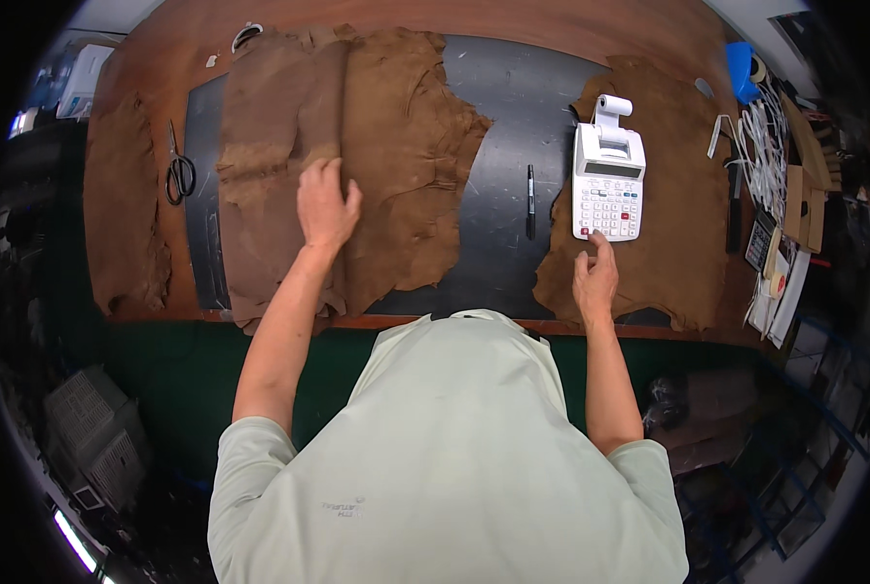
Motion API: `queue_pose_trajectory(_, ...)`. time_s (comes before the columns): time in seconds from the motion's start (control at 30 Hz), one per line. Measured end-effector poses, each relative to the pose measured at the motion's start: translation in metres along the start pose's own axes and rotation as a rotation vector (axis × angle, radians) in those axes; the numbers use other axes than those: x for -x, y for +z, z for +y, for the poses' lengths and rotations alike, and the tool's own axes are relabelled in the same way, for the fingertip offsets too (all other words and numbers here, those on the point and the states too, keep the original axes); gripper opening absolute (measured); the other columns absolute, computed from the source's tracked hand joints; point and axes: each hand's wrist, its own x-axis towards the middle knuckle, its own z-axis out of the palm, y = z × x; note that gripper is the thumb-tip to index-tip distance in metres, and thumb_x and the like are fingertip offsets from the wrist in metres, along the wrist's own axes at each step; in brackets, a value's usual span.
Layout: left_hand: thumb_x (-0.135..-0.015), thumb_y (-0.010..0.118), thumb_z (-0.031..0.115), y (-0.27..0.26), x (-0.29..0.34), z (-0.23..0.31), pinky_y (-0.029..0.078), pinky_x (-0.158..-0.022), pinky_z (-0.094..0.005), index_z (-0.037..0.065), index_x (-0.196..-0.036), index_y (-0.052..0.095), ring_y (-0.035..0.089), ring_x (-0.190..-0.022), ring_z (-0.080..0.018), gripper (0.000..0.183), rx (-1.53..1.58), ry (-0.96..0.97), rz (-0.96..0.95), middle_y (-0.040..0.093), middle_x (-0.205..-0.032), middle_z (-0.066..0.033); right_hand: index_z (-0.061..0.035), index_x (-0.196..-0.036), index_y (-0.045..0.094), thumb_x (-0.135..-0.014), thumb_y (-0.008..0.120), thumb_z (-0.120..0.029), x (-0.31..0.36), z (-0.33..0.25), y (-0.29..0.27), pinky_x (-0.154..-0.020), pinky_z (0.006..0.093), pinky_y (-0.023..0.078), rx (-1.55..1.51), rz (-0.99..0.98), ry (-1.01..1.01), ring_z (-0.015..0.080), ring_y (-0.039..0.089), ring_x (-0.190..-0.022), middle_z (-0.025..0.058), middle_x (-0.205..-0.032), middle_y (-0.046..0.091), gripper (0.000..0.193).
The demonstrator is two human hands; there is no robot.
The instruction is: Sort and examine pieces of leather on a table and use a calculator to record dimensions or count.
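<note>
My left hand rests on the brown leather hide, by the raised edge of its folded layer. Its fingers are a little bent and the thumb stands apart, with nothing visibly gripped. At the right, my right hand reaches to the bottom keys of a white printing calculator. One finger is stretched onto a key and the others are loosely bent. A roll of paper sits on top of the calculator, which lies on another brown hide.
A black pen lies on the dark mat between the hides. Black-handled scissors lie at the left beside a narrow leather piece. White cables, cardboard and a blue object crowd the table's right edge.
</note>
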Motion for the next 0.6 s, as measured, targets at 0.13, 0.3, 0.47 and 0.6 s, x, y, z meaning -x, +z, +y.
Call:
queue_pose_trajectory(0.13, -0.077, 0.073, 0.02, 0.026, 0.001, 0.059, 0.048, -0.088, -0.0421, 0.005, -0.119, 0.059, 0.055, -0.11, -0.0309, 0.047, 0.082, 0.329, -0.172, 0.057, -0.115, -0.0137, -0.0016, -0.129, 0.055, -0.093, 0.059, -0.008, 0.024, -0.023, 0.014, -0.079, 0.0365, 0.054, -0.055, -0.156, -0.017, 0.0255, 0.068, -0.083, 0.0168, -0.13, 0.06, 0.037)
queue_pose_trajectory(0.3, -0.075, 0.072, 0.013, 0.07, -0.013, 0.081, 0.05, -0.081, -0.0397, 0.007, -0.11, 0.059, 0.056, -0.099, -0.0286, 0.038, -0.106, 0.307, -0.253, 0.056, -0.106, -0.0106, -0.0025, -0.124, 0.06, -0.093, 0.061, -0.008, 0.043, -0.047, 0.015, -0.074, 0.0356, 0.054, -0.156, -0.299, 0.035, 0.0245, 0.067, -0.078, 0.0159, -0.106, 0.068, 0.032)
queue_pose_trajectory(0.47, -0.079, 0.069, 0.011, 0.076, -0.023, 0.066, 0.053, -0.078, -0.0419, 0.005, -0.097, 0.062, 0.059, -0.094, -0.0325, 0.02, -0.005, 0.277, -0.248, 0.058, -0.093, -0.0135, -0.0049, -0.123, 0.062, -0.094, 0.061, -0.007, 0.049, -0.034, 0.019, -0.07, 0.0314, 0.054, -0.175, -0.277, 0.03, 0.0166, 0.067, -0.074, 0.0101, -0.08, 0.069, 0.028)
queue_pose_trajectory(0.6, -0.088, 0.065, 0.012, 0.053, -0.036, 0.046, 0.054, -0.078, -0.0411, 0.002, -0.095, 0.064, 0.064, -0.092, -0.0344, 0.012, 0.215, 0.117, -0.209, 0.066, -0.094, -0.0143, -0.0048, -0.121, 0.062, -0.096, 0.059, -0.006, 0.047, -0.029, 0.027, -0.064, 0.0283, 0.052, -0.237, -0.294, 0.034, 0.0142, 0.066, -0.072, 0.008, -0.079, 0.068, 0.025)
